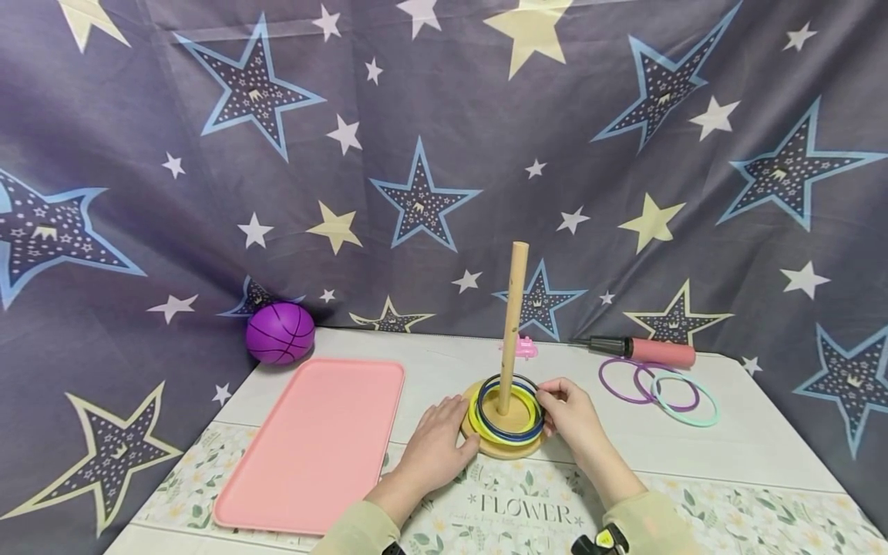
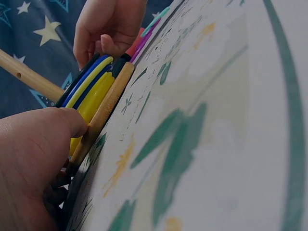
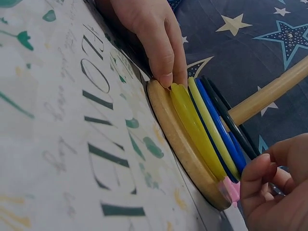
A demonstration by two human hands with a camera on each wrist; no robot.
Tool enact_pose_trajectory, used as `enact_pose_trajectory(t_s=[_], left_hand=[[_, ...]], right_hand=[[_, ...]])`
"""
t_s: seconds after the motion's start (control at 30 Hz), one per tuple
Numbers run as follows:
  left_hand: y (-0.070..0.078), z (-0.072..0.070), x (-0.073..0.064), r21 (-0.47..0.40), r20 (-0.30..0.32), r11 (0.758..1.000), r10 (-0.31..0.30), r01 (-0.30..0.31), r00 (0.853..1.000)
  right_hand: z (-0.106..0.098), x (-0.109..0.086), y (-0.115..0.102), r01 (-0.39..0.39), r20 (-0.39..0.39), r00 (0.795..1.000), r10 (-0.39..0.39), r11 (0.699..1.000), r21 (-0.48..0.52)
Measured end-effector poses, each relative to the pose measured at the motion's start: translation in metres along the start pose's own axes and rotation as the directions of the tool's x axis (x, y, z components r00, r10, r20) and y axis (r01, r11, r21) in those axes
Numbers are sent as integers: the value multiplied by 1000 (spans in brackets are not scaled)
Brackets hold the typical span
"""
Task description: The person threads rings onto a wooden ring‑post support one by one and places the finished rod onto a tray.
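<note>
Rings (image 3: 209, 130), floral tabletop (image 1: 520, 479), starry curtain (image 1: 451, 92) behind

Clock face: post at hub, 6 toward the person.
- Wooden post (image 1: 515, 308): upright, obstructs level crossing; room above tip free.
- Left hand (image 1: 437, 443): blocks 8.
- Right hand (image 1: 572, 412): blocks 3.
- Gap between forearms (image 1: 613, 469): passable, 6.
- Lane toward backdrop (image 1: 430, 285): open, 11.
- Pink toy (image 1: 529, 347): low obstacle, just past 12.
- Pump (image 1: 662, 352), loose rings (image 1: 653, 391): 2 to 3, beyond right hand.
</note>
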State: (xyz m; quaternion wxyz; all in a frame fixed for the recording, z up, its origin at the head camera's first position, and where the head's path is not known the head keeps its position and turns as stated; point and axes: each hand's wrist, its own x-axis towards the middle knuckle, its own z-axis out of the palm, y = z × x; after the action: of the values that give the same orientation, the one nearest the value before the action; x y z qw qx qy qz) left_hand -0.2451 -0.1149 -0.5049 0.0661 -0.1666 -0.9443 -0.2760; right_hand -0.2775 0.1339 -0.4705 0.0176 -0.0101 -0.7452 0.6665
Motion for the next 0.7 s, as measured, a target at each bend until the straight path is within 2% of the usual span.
enact_pose_trajectory(t_s=[0.7], left_hand=[[1,-2,-1,6,3,1000,9,-9,1000]], right_hand=[[0,0,5,10,-4,1000,-10,1000,-16]])
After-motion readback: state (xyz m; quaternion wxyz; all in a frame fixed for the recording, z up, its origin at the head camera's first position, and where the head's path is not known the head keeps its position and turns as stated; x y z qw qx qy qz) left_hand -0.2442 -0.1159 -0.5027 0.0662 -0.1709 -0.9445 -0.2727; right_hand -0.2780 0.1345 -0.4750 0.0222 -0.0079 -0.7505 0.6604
